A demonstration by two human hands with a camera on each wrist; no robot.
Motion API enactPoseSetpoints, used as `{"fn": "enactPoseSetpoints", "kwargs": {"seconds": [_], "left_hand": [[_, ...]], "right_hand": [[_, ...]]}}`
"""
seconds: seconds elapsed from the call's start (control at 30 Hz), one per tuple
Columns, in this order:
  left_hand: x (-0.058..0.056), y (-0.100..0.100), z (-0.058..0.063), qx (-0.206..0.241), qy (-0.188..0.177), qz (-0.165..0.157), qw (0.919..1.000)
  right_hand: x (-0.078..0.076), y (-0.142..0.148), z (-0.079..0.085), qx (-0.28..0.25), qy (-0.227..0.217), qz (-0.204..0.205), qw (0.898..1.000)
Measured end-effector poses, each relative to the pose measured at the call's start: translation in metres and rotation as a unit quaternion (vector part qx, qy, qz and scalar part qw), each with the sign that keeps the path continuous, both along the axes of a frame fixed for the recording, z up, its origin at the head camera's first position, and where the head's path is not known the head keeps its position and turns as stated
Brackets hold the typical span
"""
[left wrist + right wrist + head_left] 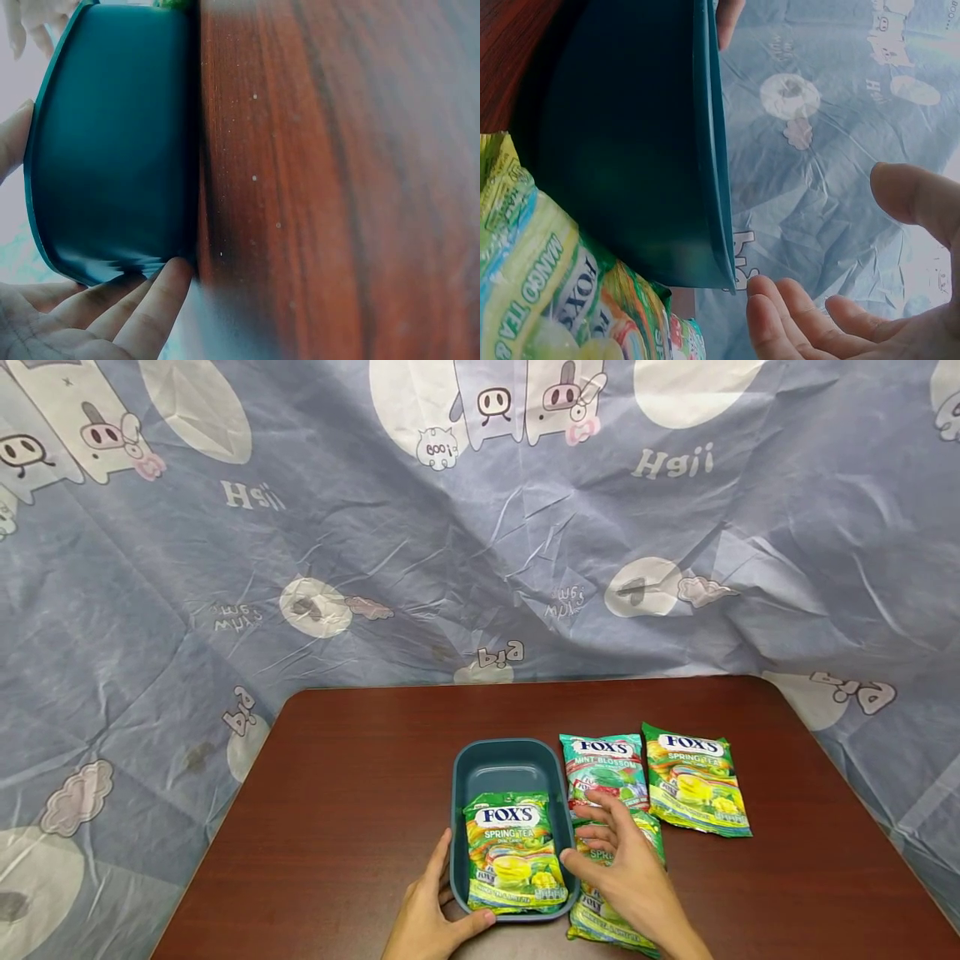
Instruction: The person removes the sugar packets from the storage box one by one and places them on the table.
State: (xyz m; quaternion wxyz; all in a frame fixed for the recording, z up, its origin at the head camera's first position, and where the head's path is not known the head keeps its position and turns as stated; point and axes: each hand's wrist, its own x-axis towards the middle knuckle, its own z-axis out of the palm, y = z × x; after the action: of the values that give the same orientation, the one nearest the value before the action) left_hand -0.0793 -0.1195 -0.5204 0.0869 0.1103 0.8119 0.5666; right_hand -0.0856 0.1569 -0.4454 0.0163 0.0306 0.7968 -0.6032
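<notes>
A dark teal rectangular tub (507, 755) holds a green-and-yellow bag of Fox's Spring Tea candy (513, 856), lying face up. My left hand (435, 906) grips the tub's near left corner, thumb on the front rim and fingers along the left wall. In the left wrist view, those fingers (154, 307) lie against the outer wall. Over the tub's right edge hovers my right hand (618, 864), its fingers spread and nothing held. Below it, a second Spring Tea bag (600, 922) lies against the tub, partly hidden by the hand.
Behind that bag lies a teal Mint Blossom candy bag (606, 760), right of the tub. Farther right is another Spring Tea bag (697, 785). All rest on a brown wooden table (352, 793). A printed grey-blue cloth (420, 552) hangs behind the table and along its sides.
</notes>
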Motion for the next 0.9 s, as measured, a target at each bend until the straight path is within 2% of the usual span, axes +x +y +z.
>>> {"fn": "enactPoseSetpoints", "kwargs": {"seconds": [0.33,0.5,0.6,0.8,0.9], "left_hand": [[0.000,0.000,0.000,0.005,-0.003,-0.001,1.0000],[0.000,-0.001,-0.001,0.005,0.006,-0.006,1.0000],[0.000,-0.001,-0.002,0.007,0.011,-0.007,0.9999],[-0.001,-0.001,-0.003,0.011,0.022,-0.007,0.9997],[-0.001,-0.001,-0.004,0.014,0.028,-0.009,0.9995]], "right_hand": [[-0.006,-0.013,0.001,0.053,-0.014,0.009,0.998],[-0.007,-0.022,0.004,0.079,-0.027,0.029,0.996],[-0.007,-0.026,0.004,0.082,-0.033,0.047,0.995],[-0.007,-0.033,0.002,0.054,-0.052,0.068,0.995],[-0.006,-0.037,0.001,0.077,-0.059,0.076,0.992]]}}
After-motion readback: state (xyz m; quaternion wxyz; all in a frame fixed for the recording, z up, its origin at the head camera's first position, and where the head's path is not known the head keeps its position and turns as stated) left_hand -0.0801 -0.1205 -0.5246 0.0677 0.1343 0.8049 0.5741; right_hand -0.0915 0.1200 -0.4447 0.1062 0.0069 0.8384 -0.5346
